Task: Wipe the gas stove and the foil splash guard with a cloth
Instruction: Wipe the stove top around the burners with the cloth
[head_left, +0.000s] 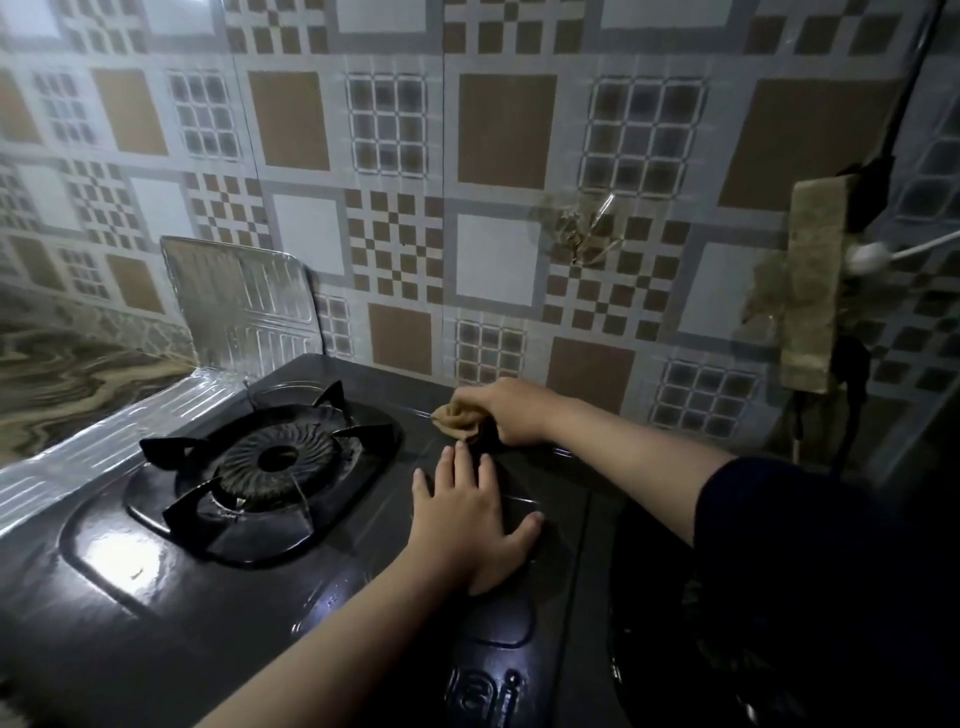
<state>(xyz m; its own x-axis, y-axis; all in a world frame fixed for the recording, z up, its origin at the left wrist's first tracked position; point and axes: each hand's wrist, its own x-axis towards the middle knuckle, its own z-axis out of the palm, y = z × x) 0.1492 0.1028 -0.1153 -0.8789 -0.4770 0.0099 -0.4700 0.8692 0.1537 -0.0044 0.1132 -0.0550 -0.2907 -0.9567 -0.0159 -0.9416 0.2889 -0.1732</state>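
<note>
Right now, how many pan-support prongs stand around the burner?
4 prongs: back, right, front-left, left. None looks hidden; a second burner may lie beyond the right arm.

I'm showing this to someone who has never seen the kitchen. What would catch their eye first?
Probably the black gas stove with its burner at centre left, and the busy checked wall tiles behind. Next, the right hand clutching a tan cloth at the stove's back edge, the left hand lying flat nearby.
</note>
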